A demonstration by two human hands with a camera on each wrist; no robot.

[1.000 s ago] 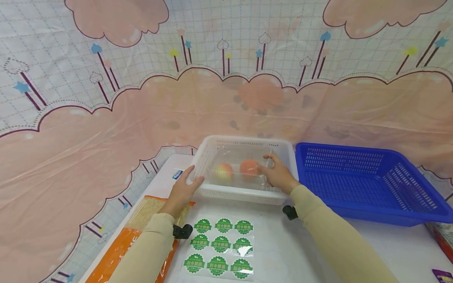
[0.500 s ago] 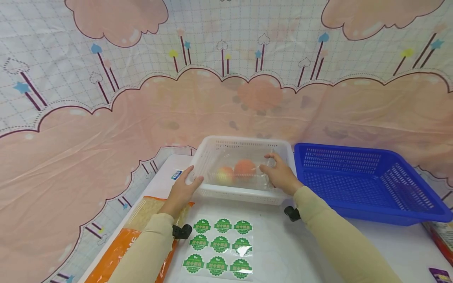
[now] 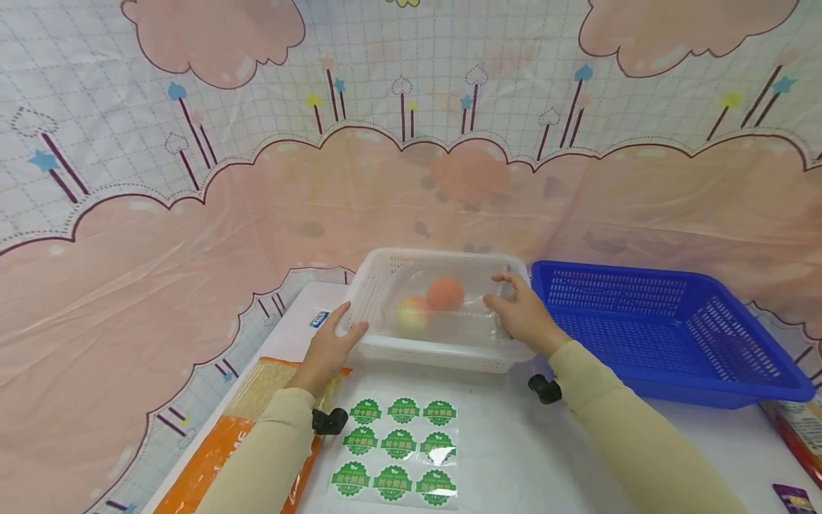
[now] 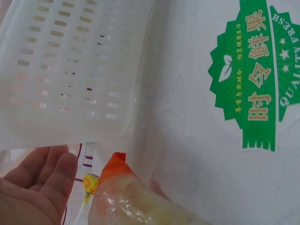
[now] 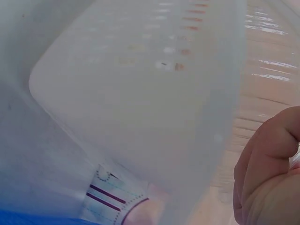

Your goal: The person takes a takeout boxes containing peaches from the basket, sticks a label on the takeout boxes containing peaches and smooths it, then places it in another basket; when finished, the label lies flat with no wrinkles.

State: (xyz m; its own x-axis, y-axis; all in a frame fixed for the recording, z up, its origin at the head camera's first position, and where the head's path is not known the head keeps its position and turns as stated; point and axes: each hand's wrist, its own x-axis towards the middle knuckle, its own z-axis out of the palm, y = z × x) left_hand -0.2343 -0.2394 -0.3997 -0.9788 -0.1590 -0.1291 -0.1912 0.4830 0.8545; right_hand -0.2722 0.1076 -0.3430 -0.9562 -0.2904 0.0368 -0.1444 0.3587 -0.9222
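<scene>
A white perforated basket [image 3: 443, 351] stands at the back of the table, a clear plastic box [image 3: 472, 325] inside it. Through the clear plastic show a red-yellow apple-like fruit [image 3: 414, 314] and an orange round fruit [image 3: 445, 294]. My right hand [image 3: 526, 314] pinches the box's right end with bent fingers. Ridged clear plastic lies beside the curled fingers in the right wrist view. At the basket's left front corner my left hand [image 3: 329, 350] rests with thumb and forefinger spread, fingertips right at the rim. Close to the basket's wall lie its fingers [image 4: 58, 173] in the left wrist view.
A blue perforated basket [image 3: 668, 385] stands at the right. In front lies a sheet of green round stickers [image 3: 399, 444]. An orange-and-clear bag [image 3: 225, 435] lies under my left forearm. At the right edge are a packet [image 3: 799, 428] and a small purple wrapper [image 3: 793, 497].
My right hand has shifted right, drawing the clear box with it. Inside, the orange fruit has moved up and left and the apple-like one slightly right. My left hand has stayed put.
</scene>
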